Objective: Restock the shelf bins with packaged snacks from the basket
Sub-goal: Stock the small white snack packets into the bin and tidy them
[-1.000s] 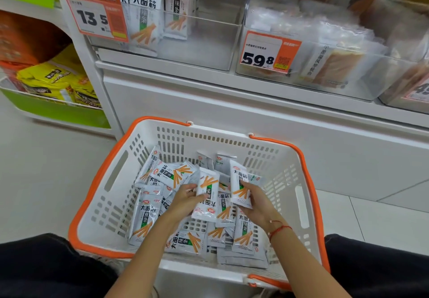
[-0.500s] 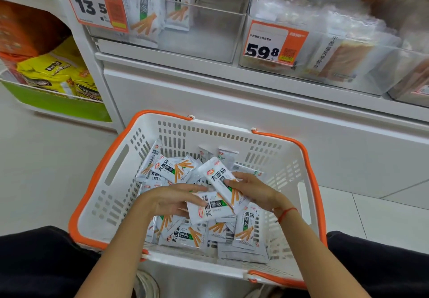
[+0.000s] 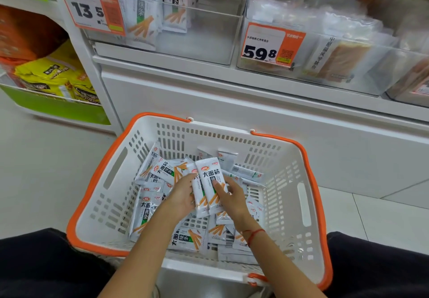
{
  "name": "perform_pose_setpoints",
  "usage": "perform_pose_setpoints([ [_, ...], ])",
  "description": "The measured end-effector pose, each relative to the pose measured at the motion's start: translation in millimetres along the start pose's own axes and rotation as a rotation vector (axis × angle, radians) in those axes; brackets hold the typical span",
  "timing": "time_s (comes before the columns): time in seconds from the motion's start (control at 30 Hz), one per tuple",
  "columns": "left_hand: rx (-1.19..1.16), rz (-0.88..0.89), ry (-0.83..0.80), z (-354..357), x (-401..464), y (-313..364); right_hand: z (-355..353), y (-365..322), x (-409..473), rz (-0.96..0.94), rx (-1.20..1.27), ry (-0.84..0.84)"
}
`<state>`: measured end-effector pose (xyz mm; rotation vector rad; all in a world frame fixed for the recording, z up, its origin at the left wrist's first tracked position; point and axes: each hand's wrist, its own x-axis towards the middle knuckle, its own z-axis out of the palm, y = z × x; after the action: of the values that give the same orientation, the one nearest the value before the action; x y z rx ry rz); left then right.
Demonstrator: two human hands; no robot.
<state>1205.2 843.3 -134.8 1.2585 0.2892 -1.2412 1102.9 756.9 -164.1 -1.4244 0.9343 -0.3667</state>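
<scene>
Snack packets (image 3: 210,186), squared upright between both hands above the basket (image 3: 308,207), are pinched by left hand (image 3: 183,196) and right hand (image 3: 232,196); slick film could let them fan apart when lifted.

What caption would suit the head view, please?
Both hands gather upright snack packets above the basket.

We see the basket (image 3: 304,195) on the floor before the shelf unit (image 3: 232,102), snack packets (image 3: 162,172) heaped inside it. Above, the left bin (image 3: 204,39) holds matching packets upright behind a price tag (image 3: 92,7); the right bin (image 3: 371,65) sits beside it.
</scene>
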Motion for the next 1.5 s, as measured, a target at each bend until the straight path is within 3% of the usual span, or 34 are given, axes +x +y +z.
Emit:
perform_pose_setpoints([
  [0.27, 0.206, 0.203, -0.006, 11.3, 8.8, -12.2, 26.0, 11.1, 9.0, -0.161, -0.297, 0.130],
  [0.5, 0.426, 0.309, 0.207, 8.6, 26.0, 1.1, 37.4, -0.8, 22.6, 0.075, -0.038, -0.133],
  [0.57, 0.454, 0.311, 0.238, -2.5, 30.6, 6.0, 25.7, -2.4, 32.8, 0.005, -0.258, -0.020],
  [0.67, 0.431, 0.261, 0.271, -20.2, 36.7, 8.2, -8.6, 6.6, 54.8, 0.026, -0.873, 0.230],
  [0.77, 0.329, 0.217, 0.245, -32.3, 41.4, 1.9, -35.3, 13.9, 68.7, 0.117, -1.149, 0.101],
  [0.83, 0.263, 0.204, 0.215, -36.1, 40.9, -0.5, -41.5, 13.6, 76.7, 0.111, -1.199, 0.036],
  [0.97, 0.170, 0.223, 0.242, -39.0, 38.8, -0.4, -42.5, 4.9, 79.7, 0.111, -1.130, 0.054],
  [1.13, 0.225, 0.293, 0.315, -36.0, 38.2, 4.6, -26.5, -33.5, 65.4, 0.019, -1.134, -0.100],
  [1.33, 0.286, 0.304, 0.278, -31.3, 35.9, 1.4, -18.4, -80.2, 37.2, -0.027, -0.464, -0.102],
  [1.5, 0.314, 0.241, 0.149, -27.7, 28.0, -0.8, -17.5, -90.9, 27.5, 0.390, 0.002, -0.241],
])
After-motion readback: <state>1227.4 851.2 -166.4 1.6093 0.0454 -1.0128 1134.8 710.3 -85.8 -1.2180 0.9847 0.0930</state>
